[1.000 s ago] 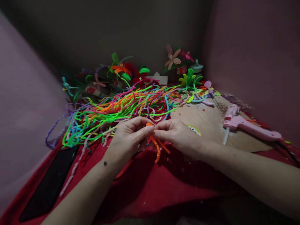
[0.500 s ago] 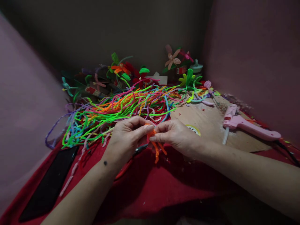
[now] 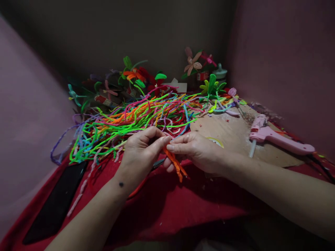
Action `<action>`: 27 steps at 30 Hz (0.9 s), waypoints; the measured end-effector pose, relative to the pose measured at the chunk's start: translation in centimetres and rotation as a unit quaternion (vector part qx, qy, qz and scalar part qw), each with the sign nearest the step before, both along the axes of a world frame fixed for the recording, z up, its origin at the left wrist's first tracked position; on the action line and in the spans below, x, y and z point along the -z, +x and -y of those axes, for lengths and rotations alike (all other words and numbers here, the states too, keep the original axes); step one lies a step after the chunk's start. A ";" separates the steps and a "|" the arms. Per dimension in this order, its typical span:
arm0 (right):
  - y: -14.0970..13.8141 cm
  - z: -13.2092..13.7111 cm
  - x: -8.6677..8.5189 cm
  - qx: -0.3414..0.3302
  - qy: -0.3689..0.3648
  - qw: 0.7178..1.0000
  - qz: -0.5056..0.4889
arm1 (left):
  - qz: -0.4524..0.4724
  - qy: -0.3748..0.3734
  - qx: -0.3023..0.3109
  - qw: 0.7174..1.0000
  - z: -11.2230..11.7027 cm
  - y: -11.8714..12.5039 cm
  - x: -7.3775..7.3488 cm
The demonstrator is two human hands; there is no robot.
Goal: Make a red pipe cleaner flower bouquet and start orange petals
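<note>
My left hand (image 3: 142,153) and my right hand (image 3: 195,150) meet fingertip to fingertip over the red cloth (image 3: 170,205). Both pinch a short, folded orange pipe cleaner (image 3: 176,166), whose two ends hang down and to the right below the fingers. Just behind the hands lies a big loose pile of coloured pipe cleaners (image 3: 136,120), mostly green, orange, pink and blue. A dark tool tip (image 3: 157,164) shows under my left hand.
A pink glue gun (image 3: 277,137) lies on a brown board (image 3: 235,136) at the right. Finished pipe-cleaner flowers (image 3: 193,62) stand at the back. A black phone (image 3: 56,204) rests at the left front. Walls close in on both sides.
The hands have stayed together, turning the orange pipe cleaner; its hanging ends have swung slightly to the right and lower. The view has shifted a little.
</note>
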State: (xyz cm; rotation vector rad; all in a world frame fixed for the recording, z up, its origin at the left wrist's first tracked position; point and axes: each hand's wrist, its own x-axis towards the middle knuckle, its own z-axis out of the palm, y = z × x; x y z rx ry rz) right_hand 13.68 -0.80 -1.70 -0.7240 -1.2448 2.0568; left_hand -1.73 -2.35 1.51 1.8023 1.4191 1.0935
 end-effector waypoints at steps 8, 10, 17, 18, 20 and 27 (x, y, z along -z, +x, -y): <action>0.0 0.0 -0.2 0.004 0.015 0.999 0.039 | -0.049 0.043 -0.016 0.998 0.3 0.4 0.1; 0.1 0.0 -0.4 0.007 0.008 0.998 0.055 | 0.011 -0.029 0.009 0.999 0.1 0.2 0.0; 0.1 -0.1 -0.1 -0.014 -0.030 0.997 0.065 | -0.012 -0.070 0.051 0.996 -0.1 -0.5 0.1; 0.1 -0.1 0.1 -0.017 -0.033 0.998 0.057 | -0.052 -0.021 0.039 0.998 -0.1 -0.5 0.1; 0.1 -0.1 0.2 -0.019 -0.032 0.998 0.045 | -0.116 0.051 0.023 0.992 0.0 -0.3 0.2; 0.0 -0.1 0.1 0.034 0.038 0.997 0.049 | -0.001 -0.042 0.028 0.999 0.2 0.1 0.1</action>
